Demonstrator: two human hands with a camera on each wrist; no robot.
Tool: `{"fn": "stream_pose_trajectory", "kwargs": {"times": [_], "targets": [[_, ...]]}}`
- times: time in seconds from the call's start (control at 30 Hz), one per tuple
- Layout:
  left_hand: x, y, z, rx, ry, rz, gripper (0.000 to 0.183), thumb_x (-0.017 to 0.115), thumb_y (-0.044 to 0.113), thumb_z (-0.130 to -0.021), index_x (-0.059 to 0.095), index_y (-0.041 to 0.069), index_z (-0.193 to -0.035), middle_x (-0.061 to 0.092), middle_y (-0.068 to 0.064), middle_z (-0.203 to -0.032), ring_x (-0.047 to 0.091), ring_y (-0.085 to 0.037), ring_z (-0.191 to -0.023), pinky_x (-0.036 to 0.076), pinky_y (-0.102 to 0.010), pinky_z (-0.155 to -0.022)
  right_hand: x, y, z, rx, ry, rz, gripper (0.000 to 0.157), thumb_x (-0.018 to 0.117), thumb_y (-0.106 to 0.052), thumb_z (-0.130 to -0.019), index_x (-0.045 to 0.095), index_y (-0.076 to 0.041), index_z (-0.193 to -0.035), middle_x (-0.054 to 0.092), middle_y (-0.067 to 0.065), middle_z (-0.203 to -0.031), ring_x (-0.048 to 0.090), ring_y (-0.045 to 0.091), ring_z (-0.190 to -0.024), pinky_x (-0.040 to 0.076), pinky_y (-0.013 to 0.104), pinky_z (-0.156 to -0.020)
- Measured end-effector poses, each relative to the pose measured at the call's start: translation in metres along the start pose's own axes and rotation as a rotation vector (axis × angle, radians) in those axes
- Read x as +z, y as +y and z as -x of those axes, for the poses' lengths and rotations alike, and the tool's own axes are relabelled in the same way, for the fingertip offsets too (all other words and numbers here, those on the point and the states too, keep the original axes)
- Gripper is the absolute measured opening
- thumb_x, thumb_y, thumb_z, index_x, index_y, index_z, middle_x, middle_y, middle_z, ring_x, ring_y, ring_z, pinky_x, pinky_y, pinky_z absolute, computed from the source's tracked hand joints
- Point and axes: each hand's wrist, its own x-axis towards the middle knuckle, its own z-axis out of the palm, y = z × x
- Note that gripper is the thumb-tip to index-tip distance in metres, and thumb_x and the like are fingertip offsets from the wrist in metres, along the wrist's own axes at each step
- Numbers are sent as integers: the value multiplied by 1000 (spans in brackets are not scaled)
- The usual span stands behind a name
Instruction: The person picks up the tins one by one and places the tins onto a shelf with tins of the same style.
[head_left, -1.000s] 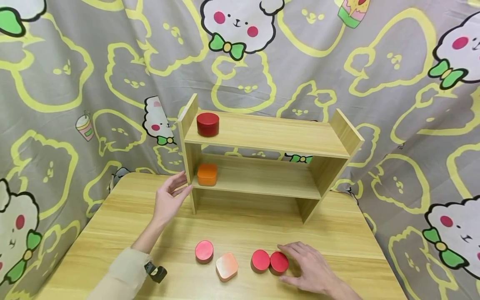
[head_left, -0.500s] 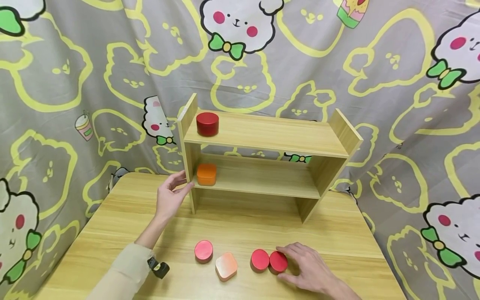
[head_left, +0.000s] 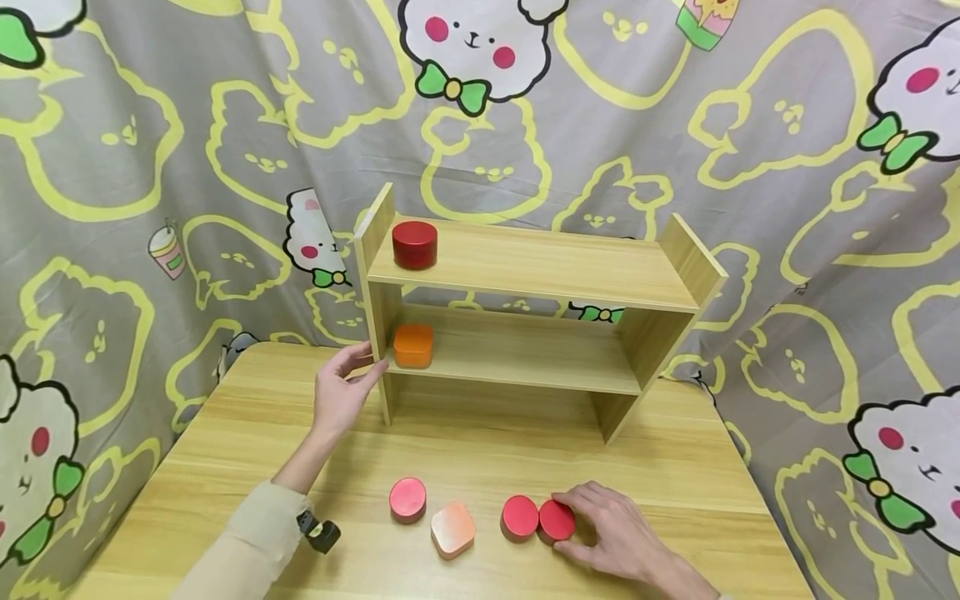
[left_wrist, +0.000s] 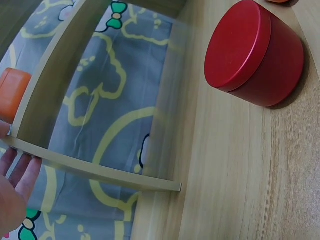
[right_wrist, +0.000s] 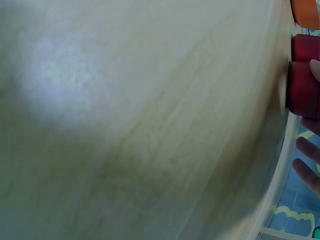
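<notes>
My left hand [head_left: 341, 390] grips the left side panel of a two-tier wooden shelf [head_left: 517, 379], thumb at the front edge by the middle board and fingers on the outer side. With thumb and index finger, my right hand [head_left: 611, 533] pinches a round red tin [head_left: 557, 520] standing on the table. A second red tin [head_left: 520, 517] touches it on the left. Further left are a square orange-and-white tin [head_left: 453, 530] and a pinkish-red round tin [head_left: 408, 499]. On the shelf's top board stands a dark red tin [head_left: 415, 244], and on the middle board an orange square tin [head_left: 413, 345].
The wooden table [head_left: 247, 400] carries the shelf at its back and the loose tins near its front. A patterned grey curtain [head_left: 225, 167] hangs behind and at both sides. A small black device [head_left: 321, 533] sits at my left sleeve.
My left thumb has come slightly further onto the shelf's front edge. My right hand stays at the red tin, and the tins keep their places; the head view shifts slightly.
</notes>
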Motion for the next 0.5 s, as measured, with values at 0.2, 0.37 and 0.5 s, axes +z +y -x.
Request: {"fn": "stream_pose_trajectory", "kwargs": {"times": [0.2,0.37,0.5], "targets": [[0,0,-1,14,6,-12,33,80,1,-91,72,-4,-122,76,-13,-116,67,10,-96,60,-9,-80,0,0,-1,0,8,-13,57,90,-53,-77,75,-23,-123,73,-18,-111,67,1,-96,63,26,-81],[-1,-2,-1,7,-3,-16,32,80,1,-91,71,-4,-121,70,26,-99,66,11,-96,60,-9,-80,-1,1,0,-3,20,-22,57,91,-51,-76,75,-23,-123,73,-19,-109,66,0,-95,62,24,-79],[-1,-3,-1,9,-7,-14,32,80,0,-90,71,-4,-121,68,32,-96,66,11,-95,60,-9,-80,-3,2,0,-8,36,-15,57,92,-51,-75,75,-22,-122,73,-18,-109,66,0,-95,62,24,-78]]}}
